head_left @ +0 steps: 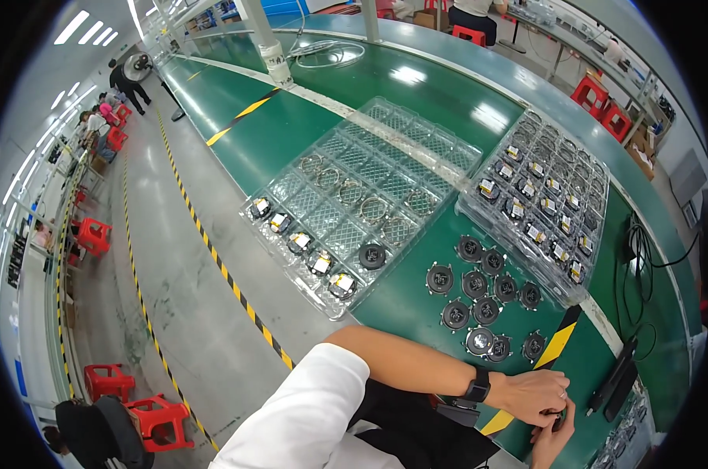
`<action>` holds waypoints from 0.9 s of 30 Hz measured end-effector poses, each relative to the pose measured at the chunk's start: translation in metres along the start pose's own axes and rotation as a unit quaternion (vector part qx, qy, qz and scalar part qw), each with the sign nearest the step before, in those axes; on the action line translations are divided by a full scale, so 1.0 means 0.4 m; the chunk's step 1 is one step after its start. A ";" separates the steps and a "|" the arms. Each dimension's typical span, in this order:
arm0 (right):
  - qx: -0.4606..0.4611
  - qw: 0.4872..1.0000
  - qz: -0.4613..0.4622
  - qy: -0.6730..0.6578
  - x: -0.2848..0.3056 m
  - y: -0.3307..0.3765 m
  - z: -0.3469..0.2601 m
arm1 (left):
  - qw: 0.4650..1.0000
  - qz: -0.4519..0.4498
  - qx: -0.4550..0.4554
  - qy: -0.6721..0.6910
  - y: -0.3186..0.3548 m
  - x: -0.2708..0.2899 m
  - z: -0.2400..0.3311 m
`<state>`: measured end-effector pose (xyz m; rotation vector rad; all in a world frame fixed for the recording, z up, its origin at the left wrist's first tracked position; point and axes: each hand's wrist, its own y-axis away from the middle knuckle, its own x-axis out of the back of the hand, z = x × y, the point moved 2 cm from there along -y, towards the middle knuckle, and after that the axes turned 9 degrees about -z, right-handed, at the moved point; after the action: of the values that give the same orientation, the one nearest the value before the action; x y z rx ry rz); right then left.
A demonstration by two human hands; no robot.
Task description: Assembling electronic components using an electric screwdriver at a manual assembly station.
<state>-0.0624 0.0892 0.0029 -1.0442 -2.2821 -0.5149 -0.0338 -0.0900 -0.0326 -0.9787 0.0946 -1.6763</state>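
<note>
My left hand (534, 395), with a dark watch on its wrist, reaches in from the lower left and is closed, fingertips pinched together. Against it, my right hand (553, 444) curls its fingers around a small dark round part (558, 423), mostly hidden between the two hands. The left fingertips press at this part. Just beyond the hands, several black round watch cases (486, 310) with small lugs lie loose on the green table (405, 291). One of them, a case with a shinier face (479, 341), lies near my left wrist.
A clear plastic tray (334, 230) at centre holds several cases and rings. Stacked trays (538, 203) with labelled round parts stand to its right. A black pen-shaped tool (610, 381) and coiled black cable (635, 254) lie at right. Red stools (159, 420) stand on the floor left.
</note>
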 end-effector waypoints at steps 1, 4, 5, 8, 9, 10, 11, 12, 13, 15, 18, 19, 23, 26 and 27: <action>0.002 0.999 -0.021 -0.043 0.006 -0.002 -0.005 | 1.000 0.001 0.000 0.001 -0.003 -0.002 -0.002; 0.004 0.990 -0.064 -0.127 0.020 -0.009 -0.034 | 0.994 0.109 0.006 0.019 -0.009 0.001 -0.008; 0.026 0.980 -0.075 -0.184 0.018 -0.008 -0.049 | 0.994 0.110 0.006 0.020 -0.010 0.000 -0.008; 0.068 0.949 -0.094 -0.292 0.018 -0.004 -0.064 | 0.995 0.081 -0.007 0.053 -0.009 0.008 -0.002; 0.077 0.940 -0.099 -0.317 0.020 -0.004 -0.034 | 0.995 0.082 -0.008 0.055 -0.010 0.011 -0.002; 0.086 0.930 -0.104 -0.341 0.024 -0.003 -0.001 | 0.995 0.071 -0.008 0.075 -0.011 0.013 -0.002; 0.094 0.919 -0.110 -0.367 0.026 -0.001 0.013 | 0.994 0.060 -0.008 0.096 -0.009 0.013 -0.002; 0.092 0.919 -0.110 -0.367 0.032 0.003 0.026 | 0.992 0.049 -0.007 0.116 -0.008 0.013 -0.003; 0.076 0.925 -0.102 -0.359 0.037 0.007 0.041 | 0.992 0.049 -0.006 0.117 -0.006 0.017 -0.003; 0.045 0.934 -0.085 -0.344 0.048 0.014 0.068 | 0.995 0.021 0.013 0.100 -0.006 0.025 -0.004; 0.010 0.925 -0.060 -0.374 0.094 0.031 0.140 | 0.992 0.015 0.043 0.115 -0.005 0.025 0.001; -0.006 0.921 -0.047 -0.387 0.111 0.036 0.166 | 0.988 0.026 0.063 0.140 -0.006 0.025 0.001; -0.037 0.889 0.062 -0.452 0.185 0.065 0.240 | 0.979 0.064 0.082 0.175 -0.005 0.025 -0.010; -0.004 0.890 0.052 -0.453 0.146 0.059 0.193 | 0.978 0.061 0.085 0.179 -0.011 0.039 -0.002; 0.011 0.890 0.050 -0.453 0.132 0.060 0.173 | 0.980 0.043 0.097 0.169 -0.008 0.037 -0.003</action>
<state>-0.0951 0.1717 -0.0135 -1.6158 -2.9674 0.0989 -0.0371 -0.1019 -0.0236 -0.5311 0.1915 -1.7213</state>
